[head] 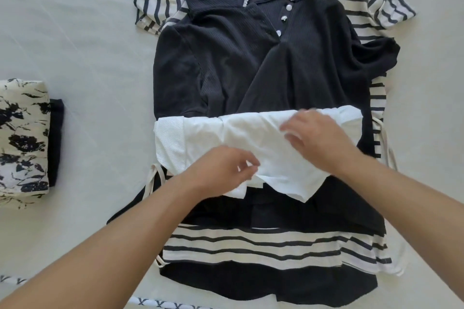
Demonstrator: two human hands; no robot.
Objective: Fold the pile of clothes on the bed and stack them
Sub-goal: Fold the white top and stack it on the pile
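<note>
A small white garment (206, 138) lies crumpled across the middle of the pile. Under it is a black ribbed top (251, 63) with a pearl-trimmed collar and white buttons. Beneath that a black-and-cream striped shirt (251, 246) spreads out, showing at the far and near ends. My left hand (221, 173) has its fingers curled on the white garment's near edge. My right hand (316, 140) rests on its right part, fingers bent into the cloth. A folded stack (22, 143) of a black-and-white floral piece over a black one sits at the left.
The pale bed sheet (88, 45) stretches bare to the left of the pile. White straps (153, 178) stick out from the pile on both sides. A patterned strip (160, 305) lies at the near edge.
</note>
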